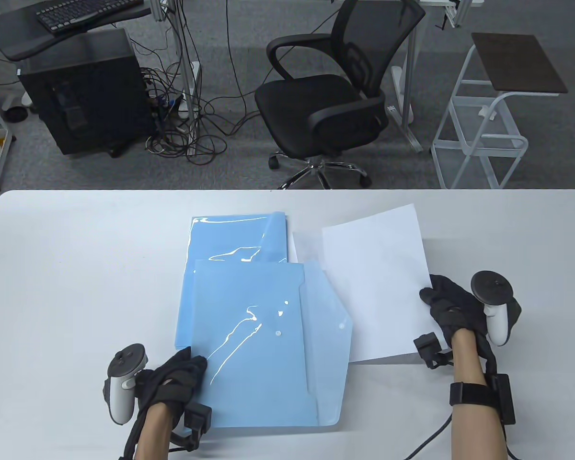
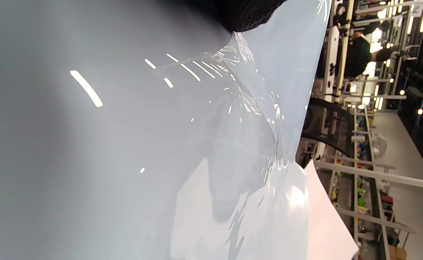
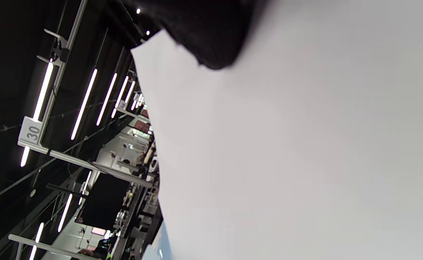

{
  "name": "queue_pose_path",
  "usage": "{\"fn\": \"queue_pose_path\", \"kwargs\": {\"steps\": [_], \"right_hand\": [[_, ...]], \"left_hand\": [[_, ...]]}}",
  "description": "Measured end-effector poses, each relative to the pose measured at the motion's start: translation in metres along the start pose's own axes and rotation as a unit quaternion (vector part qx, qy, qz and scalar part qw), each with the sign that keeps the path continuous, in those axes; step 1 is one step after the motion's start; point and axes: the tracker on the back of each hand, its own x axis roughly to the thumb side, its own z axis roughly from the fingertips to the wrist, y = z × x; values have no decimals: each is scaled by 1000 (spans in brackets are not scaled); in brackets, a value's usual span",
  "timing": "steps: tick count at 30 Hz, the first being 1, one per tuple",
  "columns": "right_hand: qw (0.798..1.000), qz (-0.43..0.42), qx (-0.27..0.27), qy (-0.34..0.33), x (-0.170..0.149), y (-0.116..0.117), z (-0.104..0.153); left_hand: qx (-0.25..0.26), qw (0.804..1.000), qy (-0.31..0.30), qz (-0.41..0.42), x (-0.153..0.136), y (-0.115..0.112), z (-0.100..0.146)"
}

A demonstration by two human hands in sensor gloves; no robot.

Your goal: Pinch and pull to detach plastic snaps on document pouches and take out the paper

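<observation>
Two gloved hands: left hand pinches the blue document pouch, right hand grips the paper sheet, which may crease if tugged.

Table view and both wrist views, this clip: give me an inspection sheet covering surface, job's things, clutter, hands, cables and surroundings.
Surface: white table, bare apart from the job's things.
Job's things: front blue pouch with flap unsnapped and open; more blue pouches stacked behind it; white paper sheet out, its corner under the flap.
Clutter: nothing seen.
Hands: left hand grips the front pouch's lower left edge; right hand holds the sheet's right edge.
Cables: glove leads at both wrists; tangle on the floor.
Surroundings: office chair, computer tower, white cart.
</observation>
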Motion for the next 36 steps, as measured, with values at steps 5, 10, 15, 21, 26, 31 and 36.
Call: {"fn": "queue_pose_path", "kwargs": {"steps": [5,10,15,21,26,31,36], "right_hand": [[1000,3,21,-2,5,24,-17],[999,16,32,4,8,40,-32],[999,30,38,13,9,52,-44],[998,54,34,20,10,60,-47],[997,78,22,18,12,57,-44],[996,83,-14,15,17,43,-33],[993,109,-51,-16,28,27,-10]], "left_hand": [[0,1000,2,1,0,1,-1],[4,1000,4,-4,1,2,-1],[6,1000,6,-5,1,3,-1],[5,1000,6,-6,1,2,-2],[5,1000,4,-9,1,2,-3],[4,1000,1,-10,1,1,-4],[2,1000,-4,-9,1,0,-5]]}}
